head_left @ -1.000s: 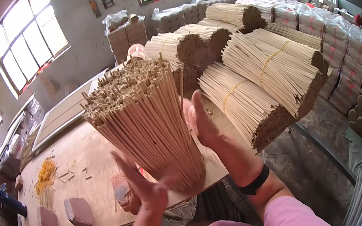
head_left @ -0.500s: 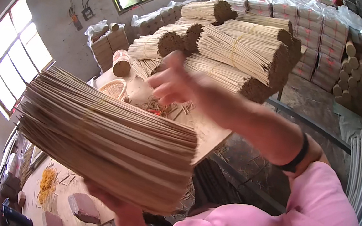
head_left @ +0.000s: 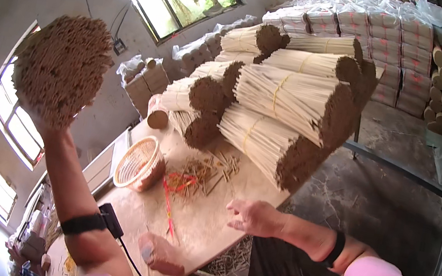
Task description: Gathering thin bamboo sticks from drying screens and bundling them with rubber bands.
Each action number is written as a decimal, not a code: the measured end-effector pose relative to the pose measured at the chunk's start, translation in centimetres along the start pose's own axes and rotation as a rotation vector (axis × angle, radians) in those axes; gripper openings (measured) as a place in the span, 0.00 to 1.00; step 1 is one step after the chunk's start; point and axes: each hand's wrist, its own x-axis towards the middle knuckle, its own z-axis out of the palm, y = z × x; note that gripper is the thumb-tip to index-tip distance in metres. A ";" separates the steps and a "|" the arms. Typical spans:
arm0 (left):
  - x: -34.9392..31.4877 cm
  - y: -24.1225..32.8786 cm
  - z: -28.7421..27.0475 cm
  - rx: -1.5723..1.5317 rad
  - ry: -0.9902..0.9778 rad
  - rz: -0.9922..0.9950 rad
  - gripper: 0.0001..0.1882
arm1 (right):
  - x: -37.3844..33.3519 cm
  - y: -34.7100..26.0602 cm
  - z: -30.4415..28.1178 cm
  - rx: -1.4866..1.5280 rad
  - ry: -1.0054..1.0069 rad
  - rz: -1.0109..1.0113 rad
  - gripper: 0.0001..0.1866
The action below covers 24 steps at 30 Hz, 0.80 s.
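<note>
Swung up from chest height: bundle of incense sticks (head_left: pixel 61 67) now aloft at upper left, left hand (head_left: pixel 41 119) apparently clasped beneath it; right hand (head_left: pixel 249 216) loose-fingered, empty, over worktop (head_left: pixel 206 224).

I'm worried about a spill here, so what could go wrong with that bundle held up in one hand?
The left hand alone holds the thick stick bundle overhead, while the right hand hangs free above the wooden table. Its grip could slip and sticks may fan out. Falling sticks might strike the woven basket below.
</note>
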 end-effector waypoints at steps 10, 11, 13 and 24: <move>-0.3 -28.1 4.3 -0.557 0.023 -0.330 0.31 | 2.2 7.4 1.2 -0.018 0.002 -0.028 0.21; -0.9 -30.5 6.0 -0.595 0.042 -0.447 0.32 | 2.0 7.8 1.5 -0.026 0.019 -0.053 0.21; -1.0 -34.7 5.8 -0.614 0.066 -0.558 0.33 | 1.9 7.8 2.5 0.157 0.104 -0.070 0.22; 0.4 -48.5 9.6 -0.149 0.378 -1.286 0.57 | 2.0 7.5 -1.1 -0.249 -0.168 -0.549 0.14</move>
